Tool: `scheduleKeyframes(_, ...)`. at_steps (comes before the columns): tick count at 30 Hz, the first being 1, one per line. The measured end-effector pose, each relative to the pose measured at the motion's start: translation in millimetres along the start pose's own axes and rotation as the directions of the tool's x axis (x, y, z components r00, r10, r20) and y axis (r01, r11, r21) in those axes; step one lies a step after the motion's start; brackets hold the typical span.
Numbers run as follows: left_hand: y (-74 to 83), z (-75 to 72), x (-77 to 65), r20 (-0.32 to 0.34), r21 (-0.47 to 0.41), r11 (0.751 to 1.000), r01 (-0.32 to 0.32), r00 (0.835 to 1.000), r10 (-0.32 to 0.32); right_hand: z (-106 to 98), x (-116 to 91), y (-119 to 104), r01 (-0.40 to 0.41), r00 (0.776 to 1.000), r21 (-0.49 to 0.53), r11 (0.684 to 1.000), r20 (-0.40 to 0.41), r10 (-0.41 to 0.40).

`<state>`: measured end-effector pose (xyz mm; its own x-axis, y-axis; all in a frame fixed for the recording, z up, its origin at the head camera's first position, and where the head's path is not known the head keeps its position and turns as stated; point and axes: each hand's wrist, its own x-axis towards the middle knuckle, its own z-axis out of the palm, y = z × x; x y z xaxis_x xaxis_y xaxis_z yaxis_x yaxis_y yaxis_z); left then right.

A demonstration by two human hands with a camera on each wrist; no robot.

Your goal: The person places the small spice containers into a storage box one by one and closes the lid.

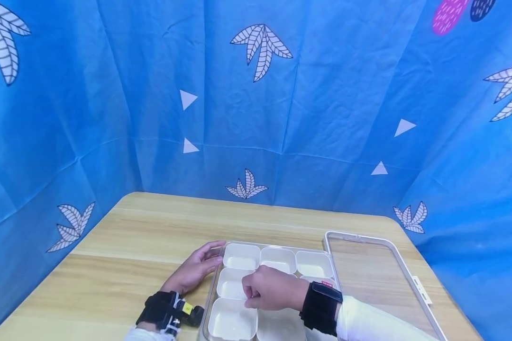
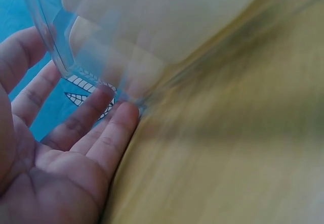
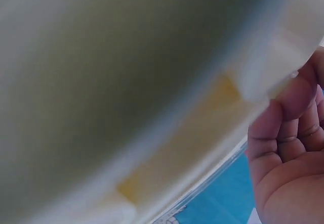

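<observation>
A clear-walled case (image 1: pixel 211 303) holds several cream, square-cornered boxes in rows, those in the far row being bare inside. My left hand (image 1: pixel 196 267) rests against the case's far left corner, its fingers spread and lightly bent, as the left wrist view also shows. Over the middle row of boxes is my right hand (image 1: pixel 273 286), fingers curled and thumb against the forefinger. In the right wrist view a small white thing (image 3: pixel 295 74) shows at these fingertips, beside a box's corner; its kind I cannot tell. The right hand hides part of the middle boxes.
A transparent lid with a white frame (image 1: pixel 392 246) lies along the case's right side, a white latch (image 1: pixel 421 290) on its outer edge. The wooden table (image 1: pixel 123 255) reaches back to a blue curtain (image 1: pixel 162 94) with leaf prints, which surrounds it at the back and sides.
</observation>
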<state>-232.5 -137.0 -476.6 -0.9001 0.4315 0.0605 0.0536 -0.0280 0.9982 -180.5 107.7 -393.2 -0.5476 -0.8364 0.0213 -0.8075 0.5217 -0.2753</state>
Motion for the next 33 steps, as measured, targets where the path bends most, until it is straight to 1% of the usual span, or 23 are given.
scheduleKeyframes(5, -0.4, 2.3, 2.7, -0.016, 0.007, 1.0, -0.005, 1.0, 0.005, -1, -4, 1, -0.017, 1.0, 0.043, 0.999, -0.013, 0.017)
scheduleKeyframes(9, 1.2, 6.6, 4.3, -0.036, 0.008, 1.0, 0.0, 0.999, 0.0, -1, -10, 3, -0.018, 0.999, 0.092, 0.996, -0.042, 0.022)
scheduleKeyframes(11, 2.7, 8.4, 4.7, -0.044, 0.012, 1.0, 0.005, 0.999, -0.005, -3, -13, 4, -0.03, 0.998, 0.125, 0.992, -0.058, 0.037)
scheduleKeyframes(14, 6.2, 9.3, 3.4, -0.062, 0.043, 0.999, 0.014, 0.998, -0.012, -8, -17, 7, -0.046, 0.994, 0.176, 0.983, -0.092, 0.063)
scheduleKeyframes(17, 10.9, 7.8, 0.7, -0.084, 0.079, 0.996, 0.028, 0.996, -0.021, -17, -24, 13, -0.063, 0.983, 0.218, 0.974, -0.153, 0.098)
scheduleKeyframes(21, 15.2, 6.8, -0.7, -0.099, 0.118, 0.992, 0.036, 0.995, -0.024, -29, -43, 29, -0.112, 0.956, 0.257, 0.96, -0.237, 0.175)
scheduleKeyframes(24, 19.5, 7.3, -2.7, -0.118, 0.174, 0.984, 0.032, 0.993, -0.011, -37, -62, 42, -0.161, 0.932, 0.286, 0.945, -0.272, 0.241)
scheduleKeyframes(26, 24.0, 6.4, -4.3, -0.135, 0.251, 0.968, 0.02, 0.991, 0.015, -40, -75, 49, -0.191, 0.914, 0.302, 0.934, -0.293, 0.282)
scheduleKeyframes(30, 37.8, 0.2, -9.0, -0.178, 0.4, 0.916, 0.03, 0.983, 0.045, -45, -103, 61, -0.259, 0.872, 0.31, 0.915, -0.331, 0.359)
scheduleKeyframes(32, 44.8, -5.5, -10.6, -0.189, 0.444, 0.896, 0.018, 0.979, 0.073, -47, -116, 67, -0.298, 0.848, 0.308, 0.903, -0.349, 0.399)
scheduleKeyframes(33, 48.8, -7.7, -11.9, -0.199, 0.453, 0.891, 0.018, 0.977, 0.081, -49, -123, 70, -0.315, 0.836, 0.307, 0.898, -0.359, 0.415)
